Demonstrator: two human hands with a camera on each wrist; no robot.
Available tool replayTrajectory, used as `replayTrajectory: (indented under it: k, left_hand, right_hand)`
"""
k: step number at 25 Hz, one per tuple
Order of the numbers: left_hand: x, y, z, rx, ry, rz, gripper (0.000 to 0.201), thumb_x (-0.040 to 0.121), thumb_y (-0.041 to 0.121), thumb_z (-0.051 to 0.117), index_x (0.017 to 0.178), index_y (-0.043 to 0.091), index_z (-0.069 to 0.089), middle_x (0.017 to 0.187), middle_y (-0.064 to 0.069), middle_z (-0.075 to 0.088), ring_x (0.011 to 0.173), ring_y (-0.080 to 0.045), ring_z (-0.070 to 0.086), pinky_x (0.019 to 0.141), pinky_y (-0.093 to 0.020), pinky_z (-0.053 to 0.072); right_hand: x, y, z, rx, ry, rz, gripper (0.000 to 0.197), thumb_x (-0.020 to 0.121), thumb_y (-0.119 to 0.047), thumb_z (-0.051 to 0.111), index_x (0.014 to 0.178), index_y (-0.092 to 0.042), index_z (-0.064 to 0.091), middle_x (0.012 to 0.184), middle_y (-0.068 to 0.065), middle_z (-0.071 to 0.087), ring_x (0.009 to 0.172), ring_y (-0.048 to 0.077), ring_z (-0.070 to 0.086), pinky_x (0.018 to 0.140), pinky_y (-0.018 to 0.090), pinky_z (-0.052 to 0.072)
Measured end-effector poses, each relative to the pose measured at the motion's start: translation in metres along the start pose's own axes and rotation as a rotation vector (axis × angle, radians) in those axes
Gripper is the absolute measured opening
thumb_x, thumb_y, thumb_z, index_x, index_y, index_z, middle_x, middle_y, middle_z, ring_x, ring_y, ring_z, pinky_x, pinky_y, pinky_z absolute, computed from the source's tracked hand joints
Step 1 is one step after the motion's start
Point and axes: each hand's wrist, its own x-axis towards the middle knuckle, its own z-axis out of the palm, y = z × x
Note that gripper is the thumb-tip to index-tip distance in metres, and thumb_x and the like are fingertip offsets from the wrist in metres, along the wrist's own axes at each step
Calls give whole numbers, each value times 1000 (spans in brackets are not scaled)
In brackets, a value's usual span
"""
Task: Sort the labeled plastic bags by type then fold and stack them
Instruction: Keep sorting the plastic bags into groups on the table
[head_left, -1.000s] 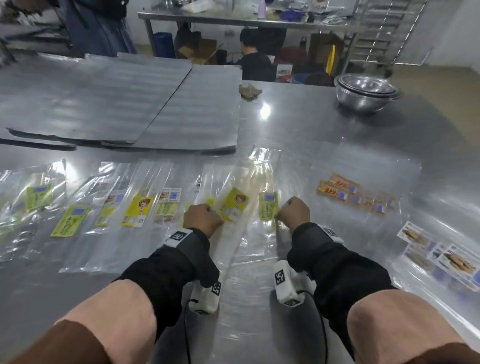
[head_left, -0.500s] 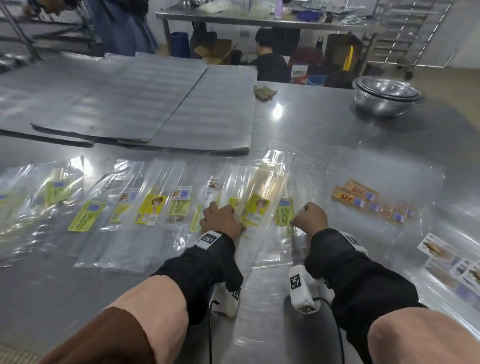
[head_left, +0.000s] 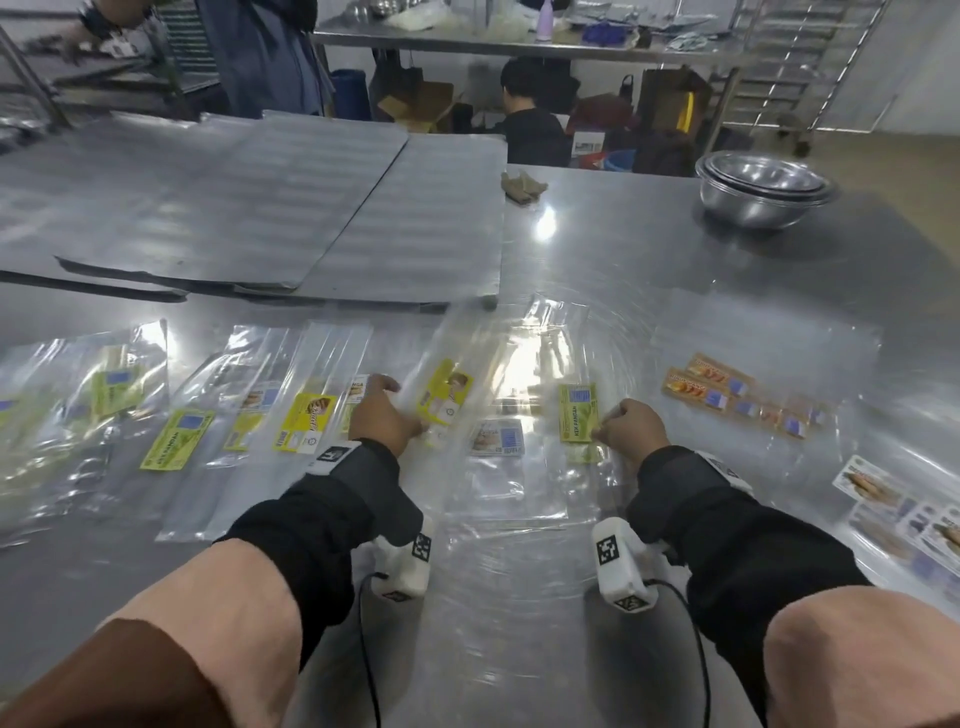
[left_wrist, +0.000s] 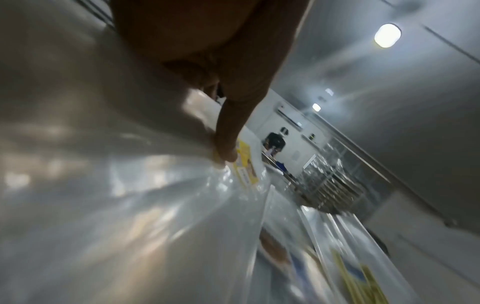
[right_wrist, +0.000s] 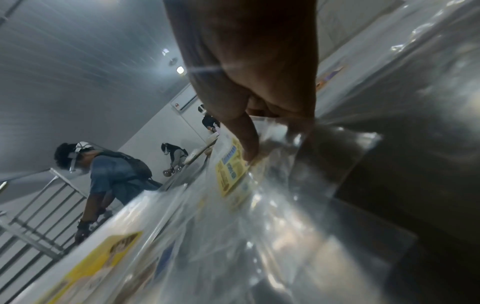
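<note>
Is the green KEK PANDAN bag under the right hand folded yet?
Cannot tell: the green-labelled bag overlaps other clear bags, hiding its outline.

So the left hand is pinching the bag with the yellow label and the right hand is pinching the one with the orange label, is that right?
Not quite. The left hand does pinch the yellow-label bag, but the right hand pinches the green-label bag, not an orange one. The head view shows the orange-label bags lying untouched further right.

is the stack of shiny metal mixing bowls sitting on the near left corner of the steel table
No, the stack of shiny metal mixing bowls sits at the far right of the steel table, beyond the clear labeled plastic bags.
</note>
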Motion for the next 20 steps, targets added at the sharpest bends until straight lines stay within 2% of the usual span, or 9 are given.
replayTrajectory:
  k: [3, 5, 8, 10, 12, 13, 15, 19, 20]
  left_hand:
    - [10, -11, -16, -41, -89, -32, 38, 79, 7, 72, 112, -7, 59, 110, -21, 63, 106, -35, 59, 89, -36, 44]
    - [16, -10, -23, -152, -100, 8, 41, 77, 8, 72, 113, -6, 59, 106, -22, 63, 103, -40, 60, 88, -44, 48]
    - [7, 19, -20, -464, -186, 61, 17, 86, -2, 60, 101, 4, 56, 93, -16, 56, 74, -29, 59, 57, -33, 56]
    - [-5, 47, -7, -629, -341, 52, 17, 90, -6, 52, 100, 8, 53, 91, -15, 59, 73, -24, 59, 51, -27, 57]
    - [-14, 66, 21, -686, -484, -2, 17, 89, -5, 54, 102, 6, 56, 90, -15, 62, 75, -25, 61, 54, -30, 58]
    - [-18, 70, 37, -654, -522, -22, 14, 87, -4, 58, 97, 6, 58, 89, -15, 63, 74, -26, 61, 56, -33, 57]
    - [-20, 67, 70, -531, -523, -15, 12, 78, 0, 68, 87, 6, 62, 92, -18, 62, 80, -27, 59, 70, -39, 54]
    - [-9, 45, 102, -368, -480, -97, 32, 85, 8, 64, 114, -6, 59, 107, -18, 61, 100, -29, 58, 95, -41, 47]
    - [-3, 40, 104, -357, -476, -139, 36, 86, 12, 63, 117, -5, 57, 112, -19, 62, 105, -31, 59, 98, -45, 47]
  right_hand:
    - [4, 2, -8, 116, 20, 24, 29, 87, 0, 59, 69, -13, 41, 77, 5, 54, 101, 32, 60, 94, 45, 48]
    - [5, 3, -17, 192, 65, 33, 23, 90, 2, 52, 73, -11, 43, 75, 4, 51, 97, 31, 59, 93, 44, 49]
    - [7, 9, -32, 301, 107, 22, 15, 89, 6, 49, 96, -6, 47, 92, 11, 53, 100, 33, 57, 82, 38, 50]
    - [3, 12, -40, 369, 80, 37, 22, 88, 8, 50, 107, -5, 47, 103, 16, 55, 90, 29, 59, 62, 28, 48]
    - [-3, 14, -45, 435, 25, 68, 33, 90, 8, 48, 122, 1, 45, 97, 14, 57, 68, 16, 52, 45, 19, 42]
    - [-6, 15, -47, 447, 2, 87, 39, 90, 10, 48, 128, 2, 42, 90, 12, 56, 64, 14, 49, 44, 20, 41]
    - [-10, 17, -49, 386, -45, 105, 39, 88, 13, 48, 126, 4, 43, 88, 15, 57, 67, 16, 50, 53, 25, 43]
    - [-18, 15, -41, 342, -157, 109, 26, 86, 15, 49, 111, 7, 50, 83, 12, 57, 70, 20, 56, 52, 23, 50]
    - [-16, 13, -37, 327, -165, 93, 25, 86, 15, 49, 110, 7, 52, 88, 14, 60, 76, 23, 60, 59, 24, 54]
